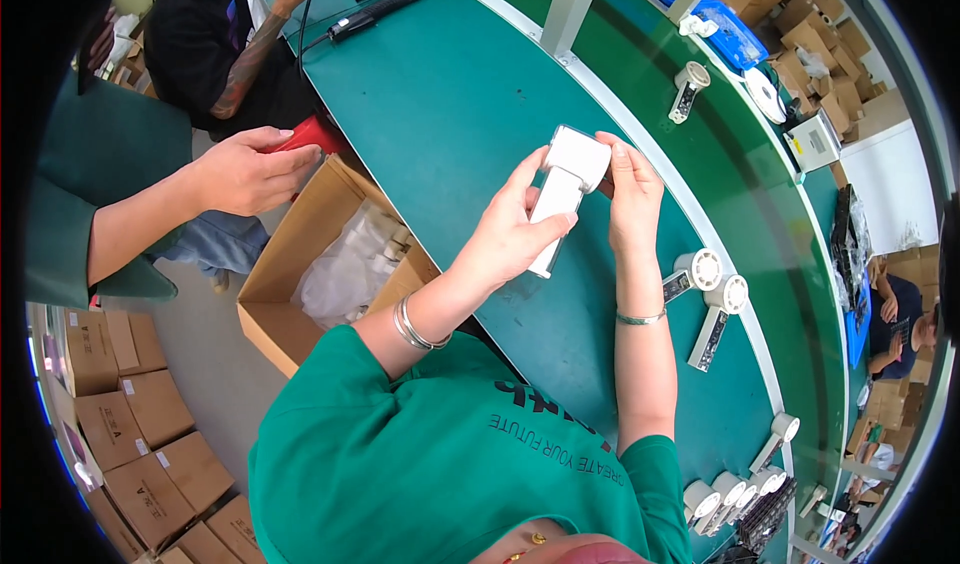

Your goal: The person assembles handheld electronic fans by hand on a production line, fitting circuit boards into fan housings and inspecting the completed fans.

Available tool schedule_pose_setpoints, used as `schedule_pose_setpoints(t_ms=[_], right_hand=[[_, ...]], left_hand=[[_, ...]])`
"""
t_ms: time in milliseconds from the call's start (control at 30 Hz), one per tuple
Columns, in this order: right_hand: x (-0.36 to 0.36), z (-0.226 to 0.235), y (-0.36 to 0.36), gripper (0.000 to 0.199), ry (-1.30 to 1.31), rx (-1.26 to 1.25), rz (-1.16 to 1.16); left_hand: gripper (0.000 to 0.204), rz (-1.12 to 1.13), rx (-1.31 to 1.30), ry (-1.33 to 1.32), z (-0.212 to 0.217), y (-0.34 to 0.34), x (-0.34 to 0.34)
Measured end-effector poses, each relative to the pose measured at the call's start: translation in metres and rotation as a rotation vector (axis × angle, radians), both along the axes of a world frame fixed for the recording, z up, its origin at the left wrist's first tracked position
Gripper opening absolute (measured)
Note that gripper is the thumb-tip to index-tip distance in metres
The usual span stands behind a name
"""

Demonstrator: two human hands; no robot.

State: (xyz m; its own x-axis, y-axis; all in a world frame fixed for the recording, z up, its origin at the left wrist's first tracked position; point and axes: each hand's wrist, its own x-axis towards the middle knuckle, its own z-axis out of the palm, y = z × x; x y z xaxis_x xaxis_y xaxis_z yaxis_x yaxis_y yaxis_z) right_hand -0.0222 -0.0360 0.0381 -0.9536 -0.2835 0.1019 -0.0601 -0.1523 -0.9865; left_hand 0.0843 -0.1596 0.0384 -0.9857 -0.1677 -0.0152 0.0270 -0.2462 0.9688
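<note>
L hand (508, 232) gripping white plastic round-headed, flat-handled unit (563, 190); R hand (635, 202) half-curled at head, hold unclear. Step prob. fit/check; next needs steady L grip.

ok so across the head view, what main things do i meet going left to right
Stacked cardboard boxes, open carton, left hand, white handheld device, right hand, two round-headed white units, person in dark top

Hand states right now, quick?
Left hand: closed around the white device, holding it.
Right hand: at the device's round head; whether it grips cannot be told.
</note>
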Motion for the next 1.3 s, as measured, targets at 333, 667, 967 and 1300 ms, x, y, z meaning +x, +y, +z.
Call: schedule_pose_setpoints(t_ms=[333,667,967,1300], right_hand=[[0.005,0.008,0.002,0.036,0.072,-0.099,0.191],[0.014,0.016,-0.004,0.056,0.221,0.046,0.217],[0.018,0.019,-0.007,0.058,0.238,0.079,0.204],[0.028,0.03,-0.006,0.061,0.368,-0.016,0.12]], left_hand=[[0.079,0.11,-0.264,0.133,0.008,-0.001,0.007],[0.079,0.054,0.011,0.08,0.009,-0.016,0.003],[0.08,0.027,0.001,0.064,0.011,-0.015,0.007],[0.08,0.104,-0.477,0.363,0.022,-0.026,0.001]])
